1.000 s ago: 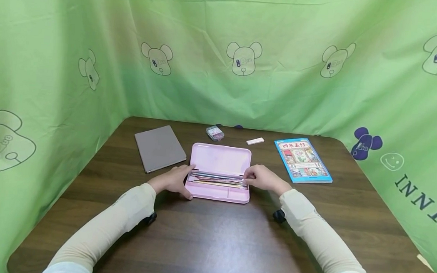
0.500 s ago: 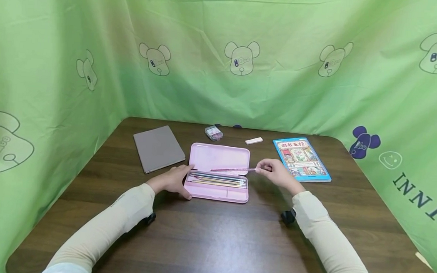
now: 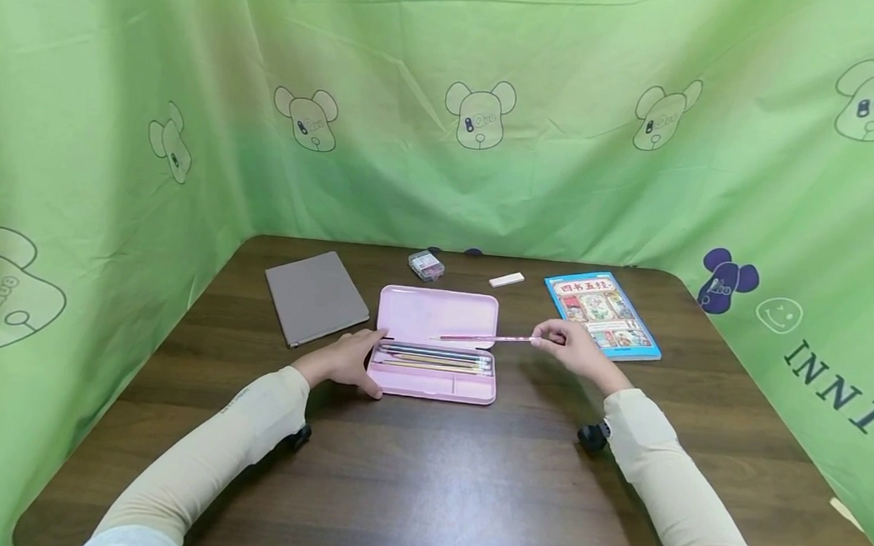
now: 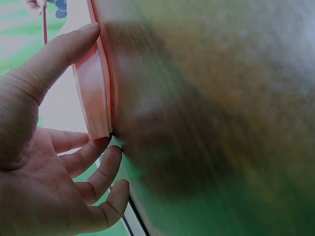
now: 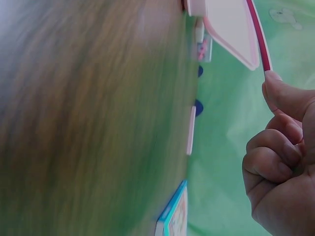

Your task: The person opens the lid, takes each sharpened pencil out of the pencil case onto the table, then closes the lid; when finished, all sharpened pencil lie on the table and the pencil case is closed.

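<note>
A pink pencil case (image 3: pixel 411 381) lies with its lid (image 3: pixel 438 313) raised at the middle of the table. Several pencils (image 3: pixel 432 359) fill its rear tray. My left hand (image 3: pixel 345 358) holds the case's left end, the thumb at the front edge and the fingers round the back corner; the left wrist view shows the case's end wall (image 4: pixel 92 96) between them. Between thumb and forefinger, my right hand (image 3: pixel 573 350) pinches one end of a slim red pencil (image 3: pixel 485 339), which extends leftward across the lid. In the right wrist view its other fingers curl into the palm.
A grey notebook (image 3: pixel 317 297) lies back left on the wooden table (image 3: pixel 409 488). Behind the case are a small clear box (image 3: pixel 426 266) and a white eraser-like block (image 3: pixel 507 280). A blue-edged book (image 3: pixel 604 315) lies beyond the right hand. Green curtain (image 3: pixel 367 185) surrounds the table.
The right hand has lifted the red pencil out of the case and carried it rightward, away from the other pencils. The left hand has stayed at the case's left end.
</note>
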Demonstrator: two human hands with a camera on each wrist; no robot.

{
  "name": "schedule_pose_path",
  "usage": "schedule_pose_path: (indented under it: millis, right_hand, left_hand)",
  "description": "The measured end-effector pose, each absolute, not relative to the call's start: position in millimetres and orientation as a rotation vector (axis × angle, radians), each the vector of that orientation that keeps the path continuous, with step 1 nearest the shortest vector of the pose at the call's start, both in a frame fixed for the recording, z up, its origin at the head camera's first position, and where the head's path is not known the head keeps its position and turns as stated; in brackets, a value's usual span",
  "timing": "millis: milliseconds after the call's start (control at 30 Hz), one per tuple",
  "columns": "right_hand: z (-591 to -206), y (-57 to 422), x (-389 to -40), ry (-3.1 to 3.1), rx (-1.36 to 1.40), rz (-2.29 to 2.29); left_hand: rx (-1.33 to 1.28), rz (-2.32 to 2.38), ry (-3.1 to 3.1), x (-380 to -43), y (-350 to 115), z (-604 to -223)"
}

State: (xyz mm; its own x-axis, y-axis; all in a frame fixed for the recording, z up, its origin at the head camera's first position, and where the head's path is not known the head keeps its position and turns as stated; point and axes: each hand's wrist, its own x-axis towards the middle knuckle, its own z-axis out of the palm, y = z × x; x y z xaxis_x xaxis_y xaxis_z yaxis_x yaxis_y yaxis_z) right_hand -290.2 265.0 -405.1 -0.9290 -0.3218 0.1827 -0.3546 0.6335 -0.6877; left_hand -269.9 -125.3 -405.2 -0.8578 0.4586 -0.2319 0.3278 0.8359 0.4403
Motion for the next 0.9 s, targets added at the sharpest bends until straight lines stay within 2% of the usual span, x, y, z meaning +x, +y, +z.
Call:
schedule_pose_path:
  millis: [633,900]
  right_hand:
    - [-411,341,-264,-2.868,0.351,1.129]
    - [-417,364,-256,-2.776,0.432,1.266]
  left_hand:
    - [0.623,0.55,2.681,-269,-125,-404]
    - [0.613,0.558,2.673,-269,-125,-404]
